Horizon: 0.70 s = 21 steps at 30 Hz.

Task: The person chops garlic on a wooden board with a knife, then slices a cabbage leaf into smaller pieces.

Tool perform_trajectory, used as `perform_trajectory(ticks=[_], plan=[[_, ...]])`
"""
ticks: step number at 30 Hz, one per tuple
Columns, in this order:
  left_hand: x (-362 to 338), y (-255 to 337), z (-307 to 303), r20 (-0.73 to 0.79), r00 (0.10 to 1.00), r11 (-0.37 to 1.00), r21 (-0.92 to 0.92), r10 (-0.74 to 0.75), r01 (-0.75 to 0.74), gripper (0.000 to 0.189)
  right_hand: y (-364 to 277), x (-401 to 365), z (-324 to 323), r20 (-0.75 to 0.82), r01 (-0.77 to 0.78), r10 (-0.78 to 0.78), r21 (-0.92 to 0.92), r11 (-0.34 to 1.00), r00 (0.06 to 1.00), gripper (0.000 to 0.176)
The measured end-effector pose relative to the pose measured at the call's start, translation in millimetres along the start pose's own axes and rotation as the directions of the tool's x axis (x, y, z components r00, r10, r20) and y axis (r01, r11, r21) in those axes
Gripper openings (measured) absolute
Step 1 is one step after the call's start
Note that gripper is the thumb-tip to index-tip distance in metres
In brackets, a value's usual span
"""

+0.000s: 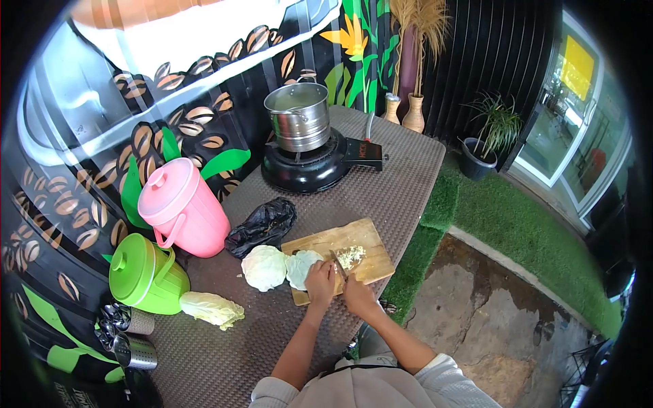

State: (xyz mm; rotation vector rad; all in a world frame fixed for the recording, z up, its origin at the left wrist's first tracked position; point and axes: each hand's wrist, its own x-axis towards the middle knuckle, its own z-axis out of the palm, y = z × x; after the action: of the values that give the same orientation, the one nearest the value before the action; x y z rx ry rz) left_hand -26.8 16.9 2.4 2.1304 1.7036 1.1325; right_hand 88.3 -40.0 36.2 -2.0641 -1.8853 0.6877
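Note:
A wooden cutting board [376, 253] lies at the front edge of the brown table. My right hand [358, 296] is closed round the handle of a knife [337, 261], whose blade points away over the board. Just left of it, my left hand [320, 281] rests on a pale green cabbage piece [299, 267], fingers bent and pressed together. A small heap of chopped cabbage [352, 256] lies right of the blade. Beside the board sits a round pale cabbage [264, 268], touching or nearly touching the piece under my left hand.
A metal pot [298, 122] stands on a black gas stove [306, 170] at the back. Left are a black plastic bag [264, 226], a pink lidded container [187, 207], a green one [149, 275], a leafy cabbage [212, 310] and metal cutlery holders [137, 351].

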Motion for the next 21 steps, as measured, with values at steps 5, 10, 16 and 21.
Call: perform_trajectory(ticks=[5, 10, 16, 21], plan=[[-1, 1, -1, 0.008, 1.0, 1.0, -0.03, 0.0, 0.0, 0.011, -7, 4, 4, -0.007, -0.083, 0.083, 0.002, 0.997, 0.996, 0.028], [-2, -1, 0, -0.014, 1.0, 0.997, -0.072, -0.014, 0.013, 0.01, -11, -1, 9, 0.042, -0.086, 0.084, 0.045, 0.995, 0.996, 0.027], [-3, -2, -2, -0.012, 1.0, 0.996, -0.089, 0.005, -0.006, 0.01, -13, 2, 14, 0.004, -0.089, 0.089, 0.101, 0.991, 0.996, 0.028], [-3, 0, -1, 0.001, 0.999, 0.996, -0.081, -0.039, 0.039, 0.009, -15, 1, 26, 0.01, -0.153, 0.153, 0.083, 0.985, 0.988, 0.028]])
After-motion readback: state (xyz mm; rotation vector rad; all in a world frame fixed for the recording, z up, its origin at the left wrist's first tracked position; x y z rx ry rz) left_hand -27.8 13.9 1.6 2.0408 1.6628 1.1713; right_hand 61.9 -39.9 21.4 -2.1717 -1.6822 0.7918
